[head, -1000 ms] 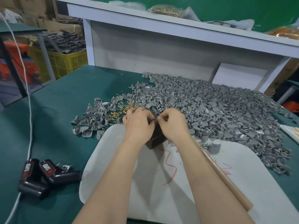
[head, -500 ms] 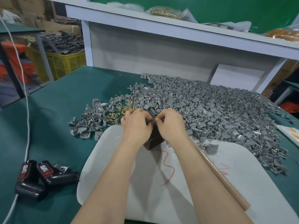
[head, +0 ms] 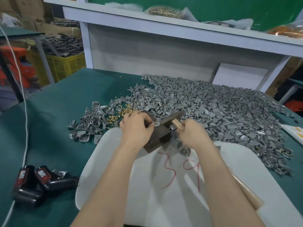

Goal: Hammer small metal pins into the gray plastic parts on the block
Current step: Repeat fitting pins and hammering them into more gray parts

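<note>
A dark metal block (head: 158,138) stands on the white board (head: 164,194) at the centre of the head view. On top of it lies a gray plastic part (head: 156,123), pinched in place by my left hand (head: 136,128). My right hand (head: 191,135) grips the wooden handle of a hammer (head: 175,119) close to the head, and the head hovers just above the part. The handle's far end shows under my right forearm. Brass pins (head: 118,115) lie scattered behind my left hand. Any pin in the part is hidden.
A large heap of gray parts (head: 221,112) covers the green table on the right and behind the block. A smaller group (head: 88,123) lies left. Two black power-tool batteries (head: 37,182) and a white cable (head: 24,112) sit front left. A white shelf (head: 180,31) rises at the back.
My right hand has left the block and now grips the hammer, its head brought over the part. My left hand stays on the part.
</note>
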`<act>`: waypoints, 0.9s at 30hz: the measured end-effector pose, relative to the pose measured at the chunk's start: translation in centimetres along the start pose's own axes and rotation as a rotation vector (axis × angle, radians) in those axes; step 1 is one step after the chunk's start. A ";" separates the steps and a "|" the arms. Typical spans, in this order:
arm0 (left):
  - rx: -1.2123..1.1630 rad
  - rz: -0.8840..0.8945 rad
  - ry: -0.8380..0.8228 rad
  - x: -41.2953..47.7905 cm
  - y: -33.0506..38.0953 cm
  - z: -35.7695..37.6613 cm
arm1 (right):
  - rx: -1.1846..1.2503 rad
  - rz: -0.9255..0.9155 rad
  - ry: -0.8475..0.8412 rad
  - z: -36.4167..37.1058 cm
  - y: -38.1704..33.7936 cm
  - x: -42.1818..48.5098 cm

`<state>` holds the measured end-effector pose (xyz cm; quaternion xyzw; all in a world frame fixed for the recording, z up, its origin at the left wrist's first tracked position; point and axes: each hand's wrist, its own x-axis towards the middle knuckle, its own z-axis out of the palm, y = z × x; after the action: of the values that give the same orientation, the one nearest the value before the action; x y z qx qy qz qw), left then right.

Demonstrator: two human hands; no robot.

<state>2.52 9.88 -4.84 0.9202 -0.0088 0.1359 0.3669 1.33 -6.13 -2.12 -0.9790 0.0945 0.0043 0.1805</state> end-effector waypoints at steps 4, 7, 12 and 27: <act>-0.010 -0.043 0.015 0.1 0.0 0.0 | 0.192 -0.075 0.077 -1.4 0.2 -0.5; -0.008 -0.054 0.016 0.0 0.0 -0.1 | 0.244 -0.206 0.207 -1.9 -0.2 -1.4; -0.040 -0.038 0.065 0.0 0.2 -0.1 | 0.342 -0.351 0.458 -2.1 -1.8 -3.1; -0.013 -0.036 0.058 0.0 0.2 -0.3 | 0.236 -0.303 0.412 -1.0 -1.6 -3.7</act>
<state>2.40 9.93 -4.49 0.9136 0.0176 0.1559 0.3752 -2.02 -4.30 -0.48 -0.9344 -0.0185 -0.2327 0.2690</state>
